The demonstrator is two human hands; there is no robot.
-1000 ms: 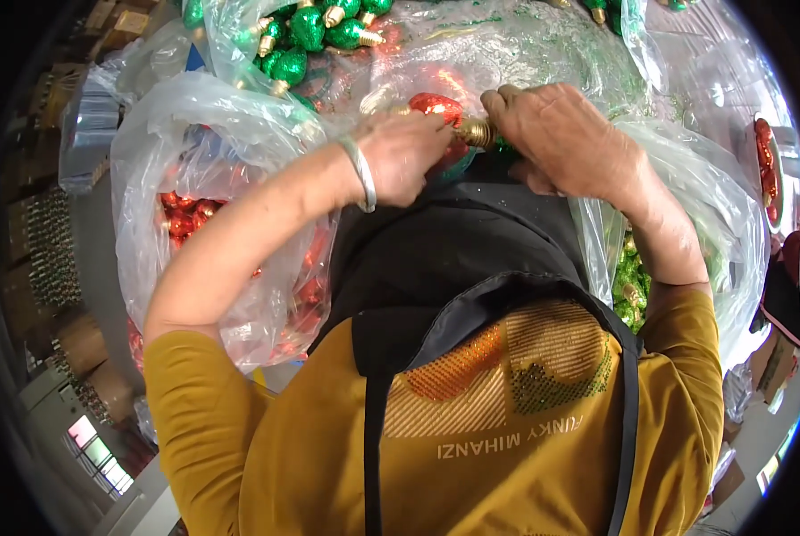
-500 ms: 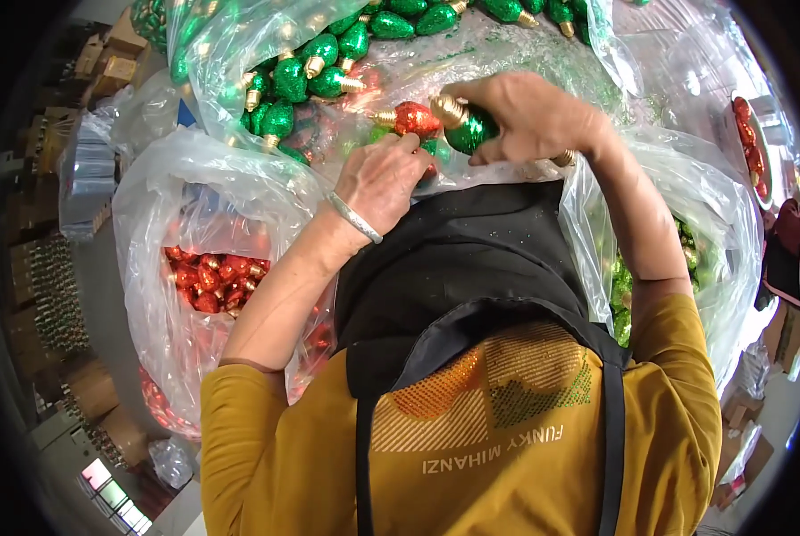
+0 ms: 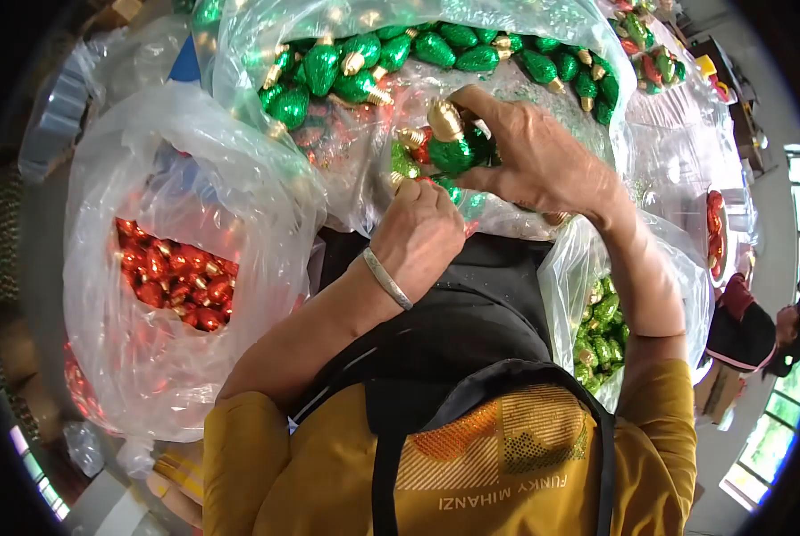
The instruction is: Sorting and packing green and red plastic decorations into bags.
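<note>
My right hand (image 3: 538, 147) curls around a dark green glitter bulb ornament (image 3: 452, 155), its gold screw base pointing up between thumb and fingers. Close beside it, a red bulb ornament (image 3: 424, 150) and a light green bulb ornament (image 3: 403, 164) show only in part, bunched together above my left hand. My left hand (image 3: 419, 228), with a bangle at the wrist, is closed just below the bunch; its fingertips pinch something too small to make out. Loose green bulb ornaments (image 3: 321, 70) lie in a clear plastic bag (image 3: 252, 34) beyond my hands.
A plastic bag (image 3: 105, 179) with red bulb ornaments (image 3: 181, 277) stands at left. Light green bulb ornaments (image 3: 603, 335) fill another bag (image 3: 556, 268) at right. Mixed bunches (image 3: 654, 67) lie at far right. Another person (image 3: 748, 322) is at the right edge.
The view has shifted. My right hand still holds the green bulb ornament, now brought against the bunch. My left fingers have moved from beside the red bulb ornament to below the bunch.
</note>
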